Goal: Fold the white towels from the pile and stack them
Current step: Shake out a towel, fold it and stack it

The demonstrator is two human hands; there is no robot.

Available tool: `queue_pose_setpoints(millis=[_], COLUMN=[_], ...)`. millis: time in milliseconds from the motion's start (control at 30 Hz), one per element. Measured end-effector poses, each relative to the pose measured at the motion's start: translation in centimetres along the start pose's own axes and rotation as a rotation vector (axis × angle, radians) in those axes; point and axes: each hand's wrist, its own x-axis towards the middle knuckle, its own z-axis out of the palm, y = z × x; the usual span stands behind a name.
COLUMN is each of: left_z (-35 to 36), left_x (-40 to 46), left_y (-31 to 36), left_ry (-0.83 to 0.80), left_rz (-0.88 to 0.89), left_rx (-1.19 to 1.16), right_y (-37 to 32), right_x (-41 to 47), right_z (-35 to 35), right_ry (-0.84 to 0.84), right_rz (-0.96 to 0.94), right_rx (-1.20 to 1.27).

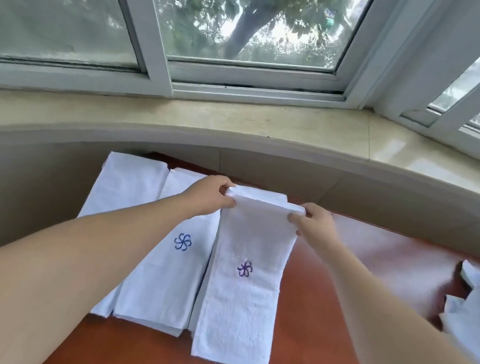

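My left hand (210, 196) and right hand (313, 223) each pinch a far corner of the long folded towel (241, 294), doubled over at the top, lying on the red desk (316, 339). Just left, touching it, two folded towels (166, 265) lie side by side, not yet stacked. The unfolded pile (477, 320) waits at right; no containers show.

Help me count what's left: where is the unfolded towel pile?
In the head view, the unfolded pile sits at the table's far right edge, right of the right hand.
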Motion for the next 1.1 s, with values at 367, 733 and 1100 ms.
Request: queue_pose_setpoints(millis=[367,733,1100], left_z=[3.7,7.1,8.3], left_x=[11.8,15.5,9.0], left_y=[-5.4,-8.5,-6.0], left_ry=[-0.004,0.040,-0.037], left_rz=[-0.141,-0.070,-0.175], left_rx=[-0.096,0.173,0.057], right_y=[4.1,8.5,8.6], right_x=[12.0,17.2,10.0], right_z=[5.7,8.6,9.1], right_ry=[0.011,0.019,-0.036], right_rz=[0.087,0.103,0.286], right_rx=[0.254,-0.026,0.221])
